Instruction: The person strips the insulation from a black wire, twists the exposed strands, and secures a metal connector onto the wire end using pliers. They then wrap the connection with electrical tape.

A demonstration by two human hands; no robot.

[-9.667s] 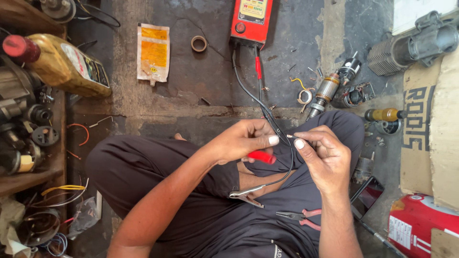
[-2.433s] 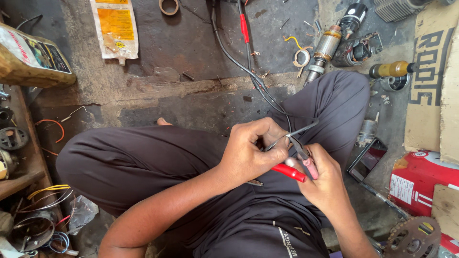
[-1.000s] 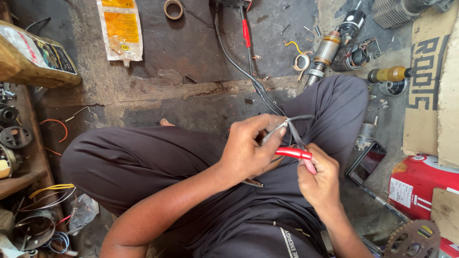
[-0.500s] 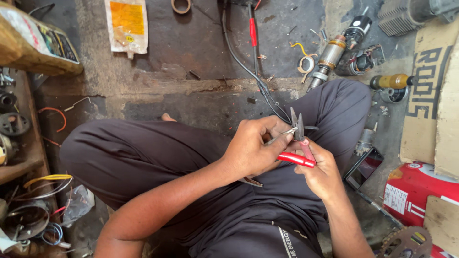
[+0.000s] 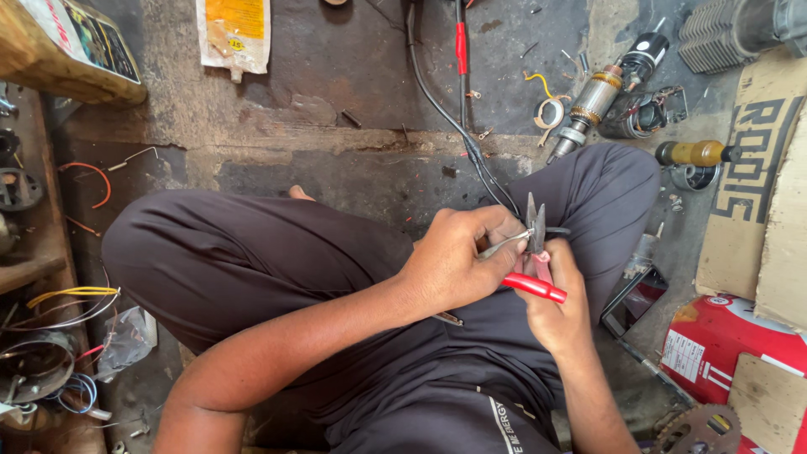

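I sit cross-legged on a concrete floor. My left hand (image 5: 458, 261) pinches the end of a thin grey wire (image 5: 503, 244) over my lap. My right hand (image 5: 555, 307) grips red-handled pliers (image 5: 538, 252), whose metal jaws point up and away from me. The wire end sits at the jaws. A black cable (image 5: 445, 109) runs from my hands across the floor toward the top edge, next to a red probe (image 5: 461, 46). How the wire sits inside the jaws is hidden by my fingers.
A motor armature (image 5: 593, 101) and small parts lie on the floor at the upper right. A yellow-handled screwdriver (image 5: 693, 153) lies by cardboard (image 5: 769, 202). A red box (image 5: 723, 353) is at right, a yellow packet (image 5: 235, 34) at top, wire coils (image 5: 59, 303) at left.
The pliers have swung from lying across my lap to jaws pointing up at the wire end. My hands stay close together, and the view has shifted slightly.
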